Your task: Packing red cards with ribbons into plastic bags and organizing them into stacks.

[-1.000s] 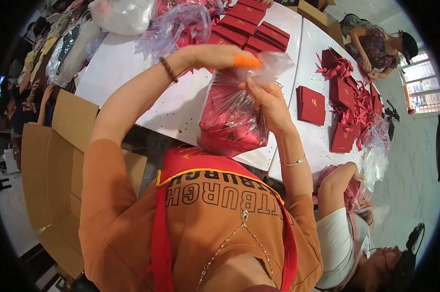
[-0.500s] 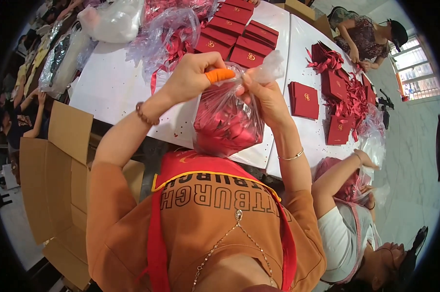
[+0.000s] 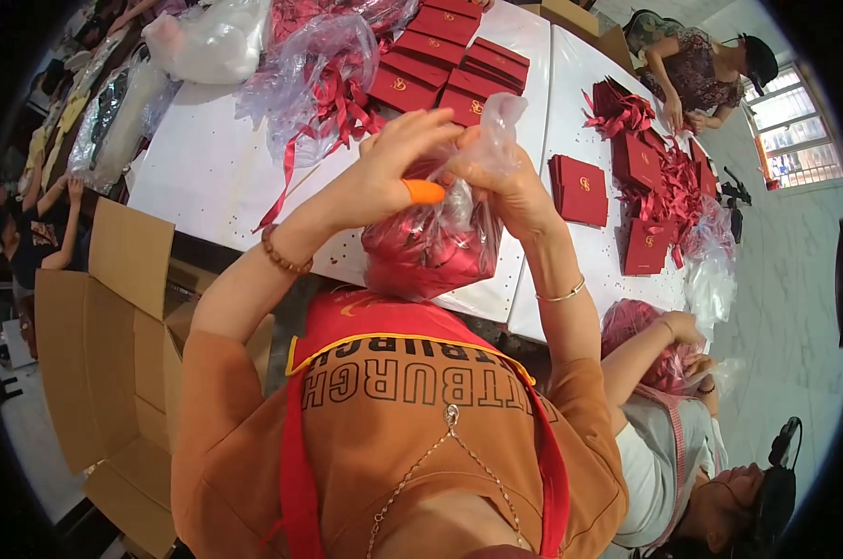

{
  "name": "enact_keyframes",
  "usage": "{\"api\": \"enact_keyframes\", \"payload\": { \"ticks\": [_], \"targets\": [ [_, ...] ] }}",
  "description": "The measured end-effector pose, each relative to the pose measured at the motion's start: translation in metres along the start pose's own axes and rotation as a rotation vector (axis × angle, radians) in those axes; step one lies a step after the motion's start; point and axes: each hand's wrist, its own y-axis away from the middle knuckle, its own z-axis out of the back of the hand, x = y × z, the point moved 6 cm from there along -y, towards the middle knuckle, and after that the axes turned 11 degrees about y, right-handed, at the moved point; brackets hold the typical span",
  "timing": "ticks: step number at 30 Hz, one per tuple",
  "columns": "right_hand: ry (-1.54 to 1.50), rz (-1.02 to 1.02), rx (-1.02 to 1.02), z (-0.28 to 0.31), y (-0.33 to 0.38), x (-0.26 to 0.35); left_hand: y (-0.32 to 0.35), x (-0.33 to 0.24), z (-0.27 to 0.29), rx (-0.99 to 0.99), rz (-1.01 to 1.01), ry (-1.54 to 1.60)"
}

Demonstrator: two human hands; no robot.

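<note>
A clear plastic bag (image 3: 431, 252) full of red ribboned items sits at the front edge of the white table, close against my red apron. My right hand (image 3: 505, 186) is closed round the gathered neck of the bag, and the loose plastic end stands up above the fist. On the bag's left side is my left hand (image 3: 389, 172), its fingers stretched out and the thumb, in an orange finger cover, held apart from them. The thumb lies by the plastic; the far fingertips are partly hidden behind the bag's top.
Flat red pouches (image 3: 421, 70) and a red ribbon (image 3: 347, 116) lie beyond the bag. More red pouches (image 3: 580, 191) are stacked to the right. An open cardboard box (image 3: 105, 345) stands at left. A co-worker's hand (image 3: 687, 328) holds another filled bag (image 3: 640, 326) at right.
My left hand has let go of the bag's neck and opened out its fingers. The right hand has closed more fully round the neck. The co-worker's hand at right has moved onto their bag.
</note>
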Motion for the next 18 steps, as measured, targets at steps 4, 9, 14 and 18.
{"api": "enact_keyframes", "payload": {
  "ticks": [4,9,14,18],
  "targets": [
    [-0.045,0.000,0.050,-0.006,0.000,0.004,-0.011,0.009,-0.005,0.024,0.035,-0.091],
    [0.126,0.046,0.098,0.003,-0.002,0.003,-0.013,0.023,-0.005,0.087,0.072,0.011],
    [1.217,0.751,-0.166,-0.012,0.008,0.051,-0.012,0.018,-0.003,0.187,0.064,0.004],
    [1.258,0.972,-0.399,-0.019,0.017,0.049,-0.012,0.010,-0.002,0.293,-0.006,-0.121]
  ]
}}
